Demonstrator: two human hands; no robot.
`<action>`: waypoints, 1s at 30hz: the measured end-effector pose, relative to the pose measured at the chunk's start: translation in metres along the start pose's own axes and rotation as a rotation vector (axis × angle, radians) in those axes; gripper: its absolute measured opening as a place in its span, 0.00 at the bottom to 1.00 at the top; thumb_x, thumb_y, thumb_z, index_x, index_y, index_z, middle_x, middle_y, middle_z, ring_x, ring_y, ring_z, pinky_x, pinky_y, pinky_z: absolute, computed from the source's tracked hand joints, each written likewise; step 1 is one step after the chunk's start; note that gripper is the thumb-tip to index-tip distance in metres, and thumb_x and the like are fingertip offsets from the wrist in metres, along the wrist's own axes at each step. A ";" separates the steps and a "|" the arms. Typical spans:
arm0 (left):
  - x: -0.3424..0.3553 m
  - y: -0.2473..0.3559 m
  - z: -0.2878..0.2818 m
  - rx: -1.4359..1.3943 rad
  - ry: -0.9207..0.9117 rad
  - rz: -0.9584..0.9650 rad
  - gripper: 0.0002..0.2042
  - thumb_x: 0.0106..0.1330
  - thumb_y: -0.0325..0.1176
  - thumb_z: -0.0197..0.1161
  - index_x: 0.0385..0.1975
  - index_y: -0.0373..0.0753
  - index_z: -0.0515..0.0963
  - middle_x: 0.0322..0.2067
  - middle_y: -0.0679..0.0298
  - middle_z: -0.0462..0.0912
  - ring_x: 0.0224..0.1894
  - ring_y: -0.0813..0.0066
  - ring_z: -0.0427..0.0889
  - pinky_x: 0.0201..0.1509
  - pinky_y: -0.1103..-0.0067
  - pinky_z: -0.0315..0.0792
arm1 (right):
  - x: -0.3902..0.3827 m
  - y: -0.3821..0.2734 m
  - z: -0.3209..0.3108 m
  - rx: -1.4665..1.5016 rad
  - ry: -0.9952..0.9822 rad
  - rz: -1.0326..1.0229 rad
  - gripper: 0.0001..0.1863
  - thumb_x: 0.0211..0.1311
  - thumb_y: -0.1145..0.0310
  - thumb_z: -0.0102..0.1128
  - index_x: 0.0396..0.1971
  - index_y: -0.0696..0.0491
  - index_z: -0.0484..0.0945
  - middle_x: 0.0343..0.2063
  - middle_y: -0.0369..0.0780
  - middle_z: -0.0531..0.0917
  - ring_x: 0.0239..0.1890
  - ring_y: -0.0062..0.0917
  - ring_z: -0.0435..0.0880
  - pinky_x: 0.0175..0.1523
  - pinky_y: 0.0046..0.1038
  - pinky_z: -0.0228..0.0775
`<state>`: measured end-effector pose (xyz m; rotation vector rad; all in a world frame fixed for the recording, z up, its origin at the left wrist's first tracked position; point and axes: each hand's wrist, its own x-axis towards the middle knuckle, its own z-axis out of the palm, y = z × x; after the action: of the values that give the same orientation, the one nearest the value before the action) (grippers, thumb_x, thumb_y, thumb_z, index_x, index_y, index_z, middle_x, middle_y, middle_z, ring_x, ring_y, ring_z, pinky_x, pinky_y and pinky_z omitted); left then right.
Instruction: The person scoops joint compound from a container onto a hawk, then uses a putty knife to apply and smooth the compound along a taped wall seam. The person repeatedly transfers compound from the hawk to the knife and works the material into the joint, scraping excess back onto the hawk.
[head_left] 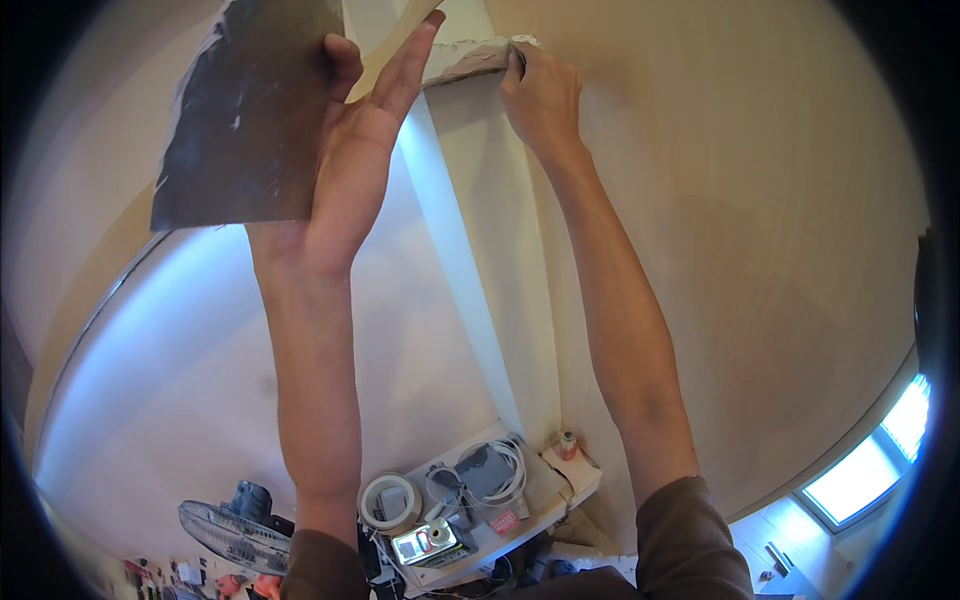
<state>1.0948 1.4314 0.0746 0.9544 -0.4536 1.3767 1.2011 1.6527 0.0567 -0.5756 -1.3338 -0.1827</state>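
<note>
My left hand (pixel 360 150) is raised at upper left and carries a dark grey flat plate (pixel 245 130) with whitish putty along its left edge. One digit curls at the plate's right edge while other fingers stretch up beside it; part of the grip is hidden. My right hand (pixel 543 95) is closed on a wide putty knife (pixel 470 63), held up against the pale corner post (pixel 500 220). Pale putty coats the visible strip of its blade. The handle is mostly hidden in the fist.
Below, a white shelf (pixel 545 515) holds a roll of tape (pixel 390 502), a coil of white cable (pixel 505 470) and a small bottle (pixel 567 445). A fan (pixel 235 530) stands lower left. A curved wooden panel (pixel 760 250) fills the right side, with a bright window (pixel 865 475) beyond.
</note>
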 end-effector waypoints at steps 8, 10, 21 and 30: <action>-0.004 -0.019 -0.014 0.049 0.047 0.180 0.15 0.72 0.31 0.53 0.49 0.23 0.68 0.48 0.45 0.73 0.74 0.31 0.45 0.79 0.46 0.45 | -0.026 -0.014 0.004 0.043 0.008 -0.067 0.10 0.64 0.72 0.55 0.34 0.61 0.83 0.29 0.53 0.84 0.30 0.50 0.82 0.41 0.43 0.74; 0.000 -0.012 -0.015 0.038 0.040 0.061 0.14 0.70 0.30 0.58 0.42 0.24 0.66 0.62 0.35 0.53 0.75 0.34 0.39 0.79 0.47 0.47 | -0.032 -0.023 0.008 0.029 -0.007 -0.095 0.10 0.64 0.71 0.56 0.36 0.61 0.84 0.26 0.51 0.84 0.30 0.45 0.85 0.40 0.41 0.76; -0.003 -0.003 -0.013 0.007 0.023 0.013 0.14 0.70 0.30 0.60 0.39 0.24 0.65 0.68 0.29 0.44 0.76 0.36 0.35 0.80 0.48 0.46 | 0.002 0.037 -0.041 0.413 -0.021 0.403 0.16 0.69 0.69 0.57 0.46 0.66 0.81 0.33 0.43 0.86 0.26 0.28 0.88 0.35 0.27 0.83; -0.011 -0.019 -0.018 0.220 -0.016 0.306 0.12 0.70 0.32 0.57 0.46 0.30 0.75 0.43 0.52 0.79 0.59 0.54 0.74 0.79 0.48 0.49 | 0.009 0.046 -0.013 0.056 0.039 0.124 0.12 0.64 0.70 0.55 0.32 0.64 0.83 0.27 0.53 0.85 0.31 0.47 0.86 0.42 0.42 0.76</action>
<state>1.1063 1.4409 0.0501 1.1074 -0.4817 1.7237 1.2347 1.6876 0.0503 -0.6027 -1.2576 -0.0544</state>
